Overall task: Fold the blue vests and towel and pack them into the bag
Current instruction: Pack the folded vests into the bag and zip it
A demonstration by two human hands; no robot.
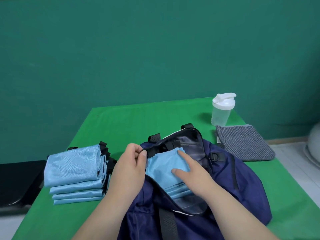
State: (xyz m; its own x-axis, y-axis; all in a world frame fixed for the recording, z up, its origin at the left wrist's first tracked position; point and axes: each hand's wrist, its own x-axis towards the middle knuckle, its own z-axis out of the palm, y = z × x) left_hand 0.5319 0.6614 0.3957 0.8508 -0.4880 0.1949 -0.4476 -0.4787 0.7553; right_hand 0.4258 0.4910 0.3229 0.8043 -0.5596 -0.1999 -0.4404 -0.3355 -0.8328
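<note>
A navy bag [242,184] lies open in the middle of the green table [138,122]. Folded light blue vests [164,167] lie stacked inside its opening. My left hand [131,168] pinches the black strap at the bag's left rim [152,151] and holds the opening up. My right hand [192,172] rests with straight fingers on the top vest inside the bag. A pile of several folded blue vests [74,172] sits on the table to the left of the bag. A folded grey towel [244,142] lies at the right, behind the bag.
A clear shaker bottle with a white lid [222,110] stands at the table's back right corner. A black object [19,182] sits off the table's left edge. A green wall rises behind the table.
</note>
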